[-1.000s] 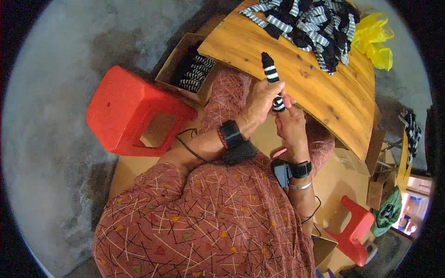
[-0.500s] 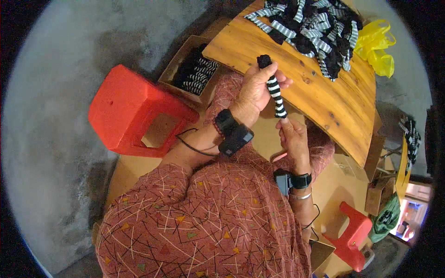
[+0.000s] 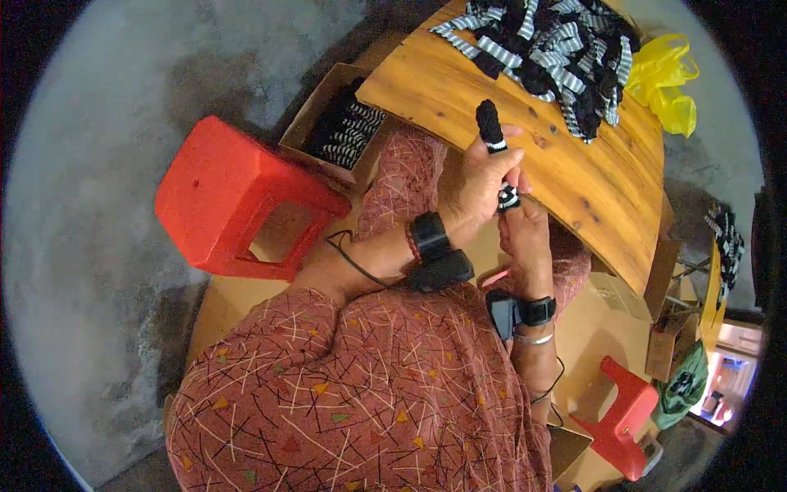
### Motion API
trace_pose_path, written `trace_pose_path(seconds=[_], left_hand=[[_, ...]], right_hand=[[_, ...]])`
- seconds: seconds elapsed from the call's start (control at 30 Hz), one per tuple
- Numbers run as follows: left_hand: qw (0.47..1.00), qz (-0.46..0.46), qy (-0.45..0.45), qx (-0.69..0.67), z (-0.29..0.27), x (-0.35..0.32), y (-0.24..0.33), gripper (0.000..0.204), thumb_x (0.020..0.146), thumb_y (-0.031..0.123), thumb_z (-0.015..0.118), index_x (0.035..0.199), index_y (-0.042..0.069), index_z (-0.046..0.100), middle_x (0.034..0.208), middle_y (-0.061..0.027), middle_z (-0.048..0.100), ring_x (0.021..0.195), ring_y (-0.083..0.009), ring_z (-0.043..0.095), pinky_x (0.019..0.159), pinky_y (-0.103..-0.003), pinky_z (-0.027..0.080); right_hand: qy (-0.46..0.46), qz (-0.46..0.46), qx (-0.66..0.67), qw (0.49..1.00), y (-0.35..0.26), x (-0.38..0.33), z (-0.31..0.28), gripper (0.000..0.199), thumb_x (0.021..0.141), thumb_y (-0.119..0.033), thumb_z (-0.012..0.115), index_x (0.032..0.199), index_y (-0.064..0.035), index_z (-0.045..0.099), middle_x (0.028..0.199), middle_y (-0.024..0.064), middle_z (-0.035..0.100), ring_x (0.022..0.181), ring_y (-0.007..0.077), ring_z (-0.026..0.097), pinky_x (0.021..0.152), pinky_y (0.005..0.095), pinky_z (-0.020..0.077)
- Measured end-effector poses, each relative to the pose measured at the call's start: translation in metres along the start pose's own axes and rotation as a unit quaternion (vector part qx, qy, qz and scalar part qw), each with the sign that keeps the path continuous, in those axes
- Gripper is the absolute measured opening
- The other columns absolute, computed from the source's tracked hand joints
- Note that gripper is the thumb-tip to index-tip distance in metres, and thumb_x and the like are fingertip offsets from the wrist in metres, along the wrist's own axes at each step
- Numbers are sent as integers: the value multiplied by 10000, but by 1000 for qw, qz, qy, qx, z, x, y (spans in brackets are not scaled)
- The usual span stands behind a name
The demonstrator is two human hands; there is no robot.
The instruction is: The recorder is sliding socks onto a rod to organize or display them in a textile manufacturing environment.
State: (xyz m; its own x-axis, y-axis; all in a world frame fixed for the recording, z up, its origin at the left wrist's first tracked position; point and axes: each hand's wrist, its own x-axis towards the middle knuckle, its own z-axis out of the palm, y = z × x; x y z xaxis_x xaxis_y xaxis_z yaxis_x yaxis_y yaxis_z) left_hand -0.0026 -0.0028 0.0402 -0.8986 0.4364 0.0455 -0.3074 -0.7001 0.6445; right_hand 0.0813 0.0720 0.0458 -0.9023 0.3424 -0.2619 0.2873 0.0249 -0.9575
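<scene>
Over my lap, at the near edge of the wooden table, both hands hold a narrow black-and-white striped knitted tube (image 3: 489, 123). My left hand (image 3: 479, 180) is wrapped round its middle, with the thumb laid across it, hiding much of the stripes. The rounded black end sticks up beyond the left fingers. My right hand (image 3: 526, 234) pinches the lower striped end, just below the left hand. A thin pink thing (image 3: 494, 277) shows beside the right hand, and I cannot make out what it is.
The wooden table (image 3: 459, 82) bears a heap of striped and black knitted pieces (image 3: 566, 57) beside a yellow plastic bag (image 3: 662, 82). A cardboard box (image 3: 307, 123) holds more striped pieces. A red stool (image 3: 213, 197) stands left, another red stool (image 3: 627, 418) and a green bag (image 3: 684, 385) right.
My left hand has slid down the tube towards the right hand. More of the black end now shows above it, and fewer stripes show between the hands.
</scene>
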Motion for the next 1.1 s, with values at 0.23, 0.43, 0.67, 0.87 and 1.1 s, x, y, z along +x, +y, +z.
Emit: trace_pose_path(seconds=[0.23,0.43,0.67,0.87,1.1], left_hand=[[997,-57,-32,-44,-17,3,1,274,849,179,564,1061,13,509,577,-40,483,545,-218,545,548,-371,474],[991,-26,-23,-128,-26,20,29,268,872,298,535,947,42,505,678,-82,570,641,-235,576,672,-414,505],[994,-68,-86,11,-17,1,0,219,866,251,538,850,34,509,574,-62,533,563,-241,576,614,-396,500],[995,-78,-62,18,-22,1,-8,156,838,182,573,861,37,522,589,-75,549,595,-245,601,658,-393,519],[997,-57,-37,-42,-20,13,20,304,851,268,575,1042,43,501,747,-114,604,683,-275,619,685,-395,531]], right_hand=[[-1,35,128,991,12,0,6,132,884,-124,447,847,-53,551,526,-39,403,378,40,308,346,173,218],[-61,48,82,994,18,-11,-3,180,896,-205,496,806,-66,567,554,-74,404,445,16,313,385,189,219],[-5,-67,26,997,26,-2,-2,253,898,-253,516,738,-60,551,510,-77,379,415,25,302,375,186,211],[-7,23,96,995,14,-1,1,225,900,-215,496,737,-64,533,518,-49,413,386,37,317,336,186,205],[-38,50,114,992,13,-4,-5,164,885,-169,491,810,-48,572,515,-60,378,418,30,307,369,200,212]])
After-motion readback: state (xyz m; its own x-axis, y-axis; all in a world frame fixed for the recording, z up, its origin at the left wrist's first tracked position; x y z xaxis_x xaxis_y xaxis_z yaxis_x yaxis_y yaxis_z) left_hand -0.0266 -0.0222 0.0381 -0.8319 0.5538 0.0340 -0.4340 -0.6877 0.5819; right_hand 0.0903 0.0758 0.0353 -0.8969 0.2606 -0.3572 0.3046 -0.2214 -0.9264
